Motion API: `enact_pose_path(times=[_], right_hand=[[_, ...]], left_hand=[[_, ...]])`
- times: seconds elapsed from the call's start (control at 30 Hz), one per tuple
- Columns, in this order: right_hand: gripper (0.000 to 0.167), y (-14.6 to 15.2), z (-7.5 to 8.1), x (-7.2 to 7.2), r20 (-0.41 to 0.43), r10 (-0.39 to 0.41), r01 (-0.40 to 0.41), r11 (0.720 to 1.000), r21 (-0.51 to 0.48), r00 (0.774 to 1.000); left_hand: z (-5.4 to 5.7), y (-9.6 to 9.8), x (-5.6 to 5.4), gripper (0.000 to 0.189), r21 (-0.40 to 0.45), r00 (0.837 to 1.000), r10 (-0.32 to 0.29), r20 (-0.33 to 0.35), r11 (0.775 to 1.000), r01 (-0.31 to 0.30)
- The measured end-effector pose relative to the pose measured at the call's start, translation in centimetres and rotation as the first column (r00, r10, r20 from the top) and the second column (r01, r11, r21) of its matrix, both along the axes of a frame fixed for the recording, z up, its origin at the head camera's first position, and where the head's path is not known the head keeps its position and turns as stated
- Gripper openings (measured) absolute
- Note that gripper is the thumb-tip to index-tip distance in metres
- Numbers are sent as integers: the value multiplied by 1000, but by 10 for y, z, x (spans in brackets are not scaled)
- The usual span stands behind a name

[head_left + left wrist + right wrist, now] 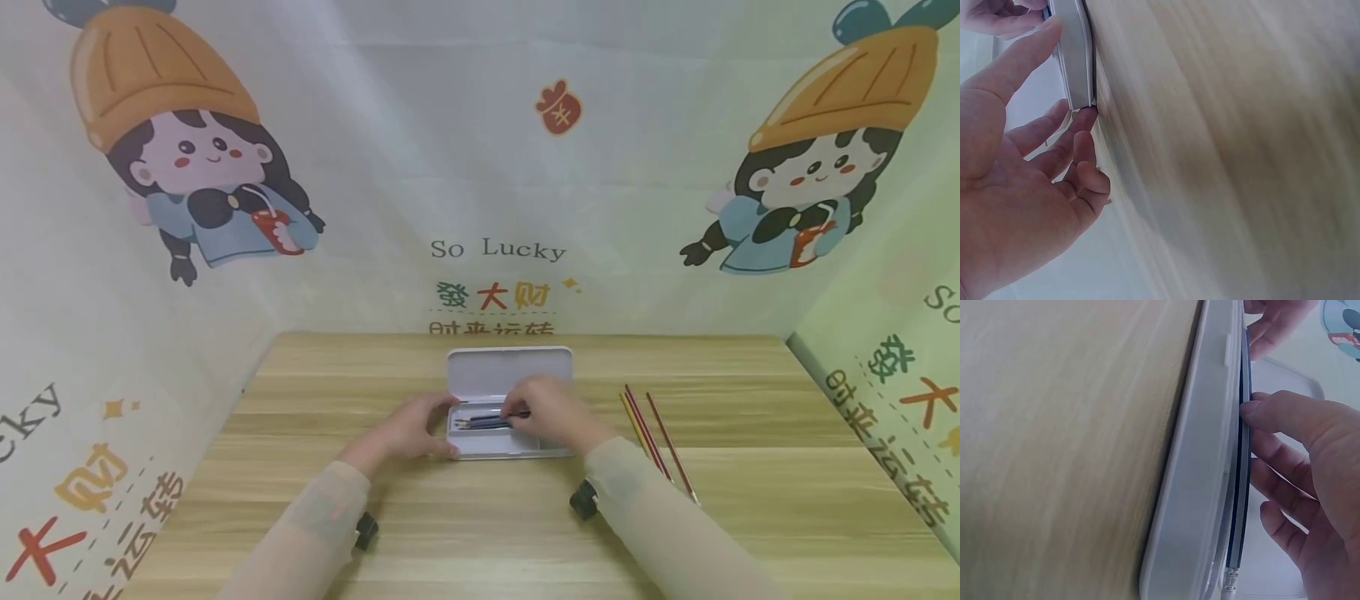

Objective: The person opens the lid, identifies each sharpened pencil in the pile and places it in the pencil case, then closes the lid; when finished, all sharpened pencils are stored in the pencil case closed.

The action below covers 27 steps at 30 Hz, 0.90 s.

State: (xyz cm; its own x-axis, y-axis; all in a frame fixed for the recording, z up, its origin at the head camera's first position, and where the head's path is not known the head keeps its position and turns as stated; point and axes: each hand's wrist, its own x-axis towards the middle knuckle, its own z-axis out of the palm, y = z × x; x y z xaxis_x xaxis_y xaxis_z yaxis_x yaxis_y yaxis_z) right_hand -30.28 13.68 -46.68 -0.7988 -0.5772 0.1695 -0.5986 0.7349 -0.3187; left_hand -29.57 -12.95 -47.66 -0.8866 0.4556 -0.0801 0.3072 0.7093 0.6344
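A shallow white case [491,444] lies on the table with its lid [498,372] raised at the back. My left hand [411,427] holds its left end, thumb at the front corner and fingers farther back. Slim dark blue sticks [480,422] lie in the rear compartment. Over the right half of the case, my right hand [551,408] pinches a dark blue pencil-like stick [1241,494] between thumb and fingers. In the right wrist view this stick runs along the case, and a silver ringed metal piece [1230,581] shows at one end. The hand hides part of the compartments.
To the right of the case, several thin red and yellow sticks [647,433] lie on the wooden table [480,533], partly behind the right sleeve [637,492]. A printed cloth [480,167] hangs behind and along both sides of the table.
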Motion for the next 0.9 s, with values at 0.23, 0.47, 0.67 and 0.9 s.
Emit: enact_pose_path(times=[0.23, 0.47, 0.67, 0.9], right_hand=[[8, -5, -2, -3, 41, 7, -6, 1000, -15, 999], [9, -5, -3, -2, 54, -1, 3, 999, -42, 999], [13, 1, 3, -4, 52, -66, 71, 992, -105, 996], [16, 19, 32, -8, -5, -143, 142, 983, -113, 990]], left_hand=[[0, 0, -1, 81, -3, 1000, -12, -8, 1000, 12], [-1, 0, -2, 81, -3, 1000, -8, 3, 1000, 8], [0, 1, -1, 81, -4, 1000, 4, 9, 1000, -4], [0, 1, 0, 81, -2, 1000, 9, 5, 1000, -9]])
